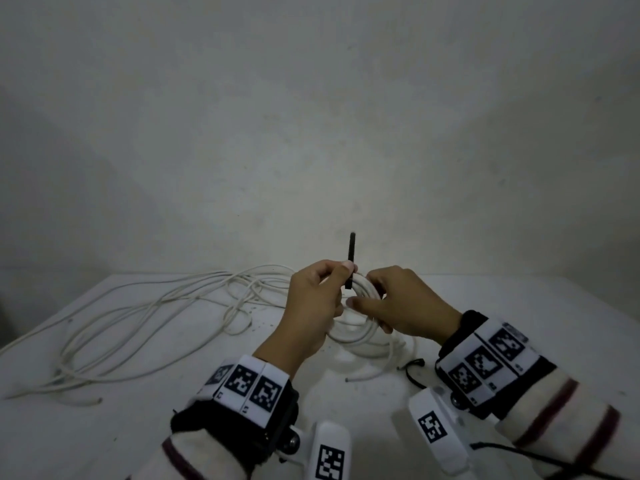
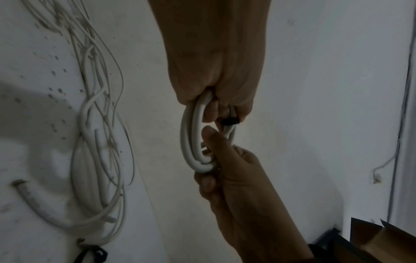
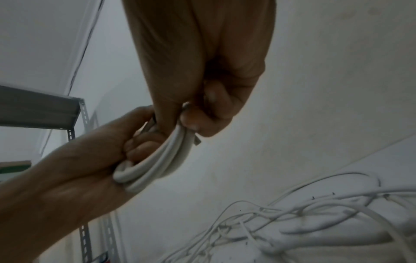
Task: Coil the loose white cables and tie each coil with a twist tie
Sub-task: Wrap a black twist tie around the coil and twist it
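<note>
Head view alone shows the black twist tie standing upright above the white coil at frame centre, over the white surface; loose cables sprawl at left. Left wrist view alone shows a cardboard box lower right; right wrist view, a metal shelf at left. Left hand pinches the tie against the coil, fingers curled. Right hand grips the coil, fingers wrapped round. Both wrists angle inward.
</note>
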